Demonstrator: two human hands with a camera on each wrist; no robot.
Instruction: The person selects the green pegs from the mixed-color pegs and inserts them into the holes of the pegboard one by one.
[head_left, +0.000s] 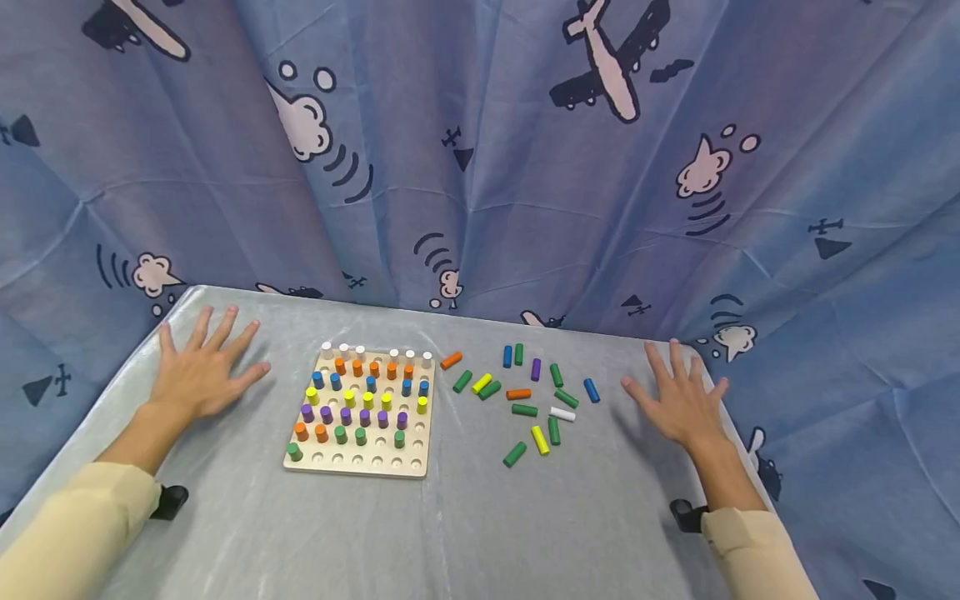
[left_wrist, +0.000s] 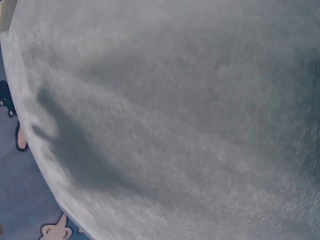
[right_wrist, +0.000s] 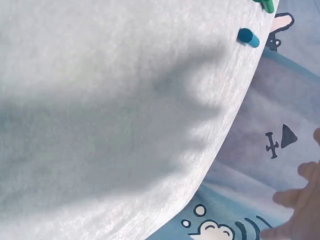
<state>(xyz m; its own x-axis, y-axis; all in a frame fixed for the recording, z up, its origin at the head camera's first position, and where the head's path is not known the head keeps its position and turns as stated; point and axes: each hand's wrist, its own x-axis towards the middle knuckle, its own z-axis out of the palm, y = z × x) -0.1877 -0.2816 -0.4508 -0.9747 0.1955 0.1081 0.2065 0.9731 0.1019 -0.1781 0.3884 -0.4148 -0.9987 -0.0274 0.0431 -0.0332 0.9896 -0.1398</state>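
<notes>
My left hand (head_left: 197, 371) is spread with straight fingers over the left side of the table, left of a wooden pegboard (head_left: 378, 465). Rows of white, orange, blue, yellow, purple and green pegs stand in the board, with bare holes among them, mostly along the front. On the right, my right hand (head_left: 684, 406) also has its fingers spread and holds nothing. Nearest to it lies a blue peg (head_left: 592, 390), seen in the right wrist view as a blue cylinder (right_wrist: 248, 37). Fingers of the right hand (right_wrist: 300, 205) show at that view's lower right edge.
Loose pegs lie scattered right of the board, many of them green (head_left: 514, 454), plus a white peg (head_left: 562, 414) and a purple peg (head_left: 536, 369). A grey cloth covers the table (head_left: 480, 533). Behind its far edge hangs a blue curtain (head_left: 510, 208) printed with planes.
</notes>
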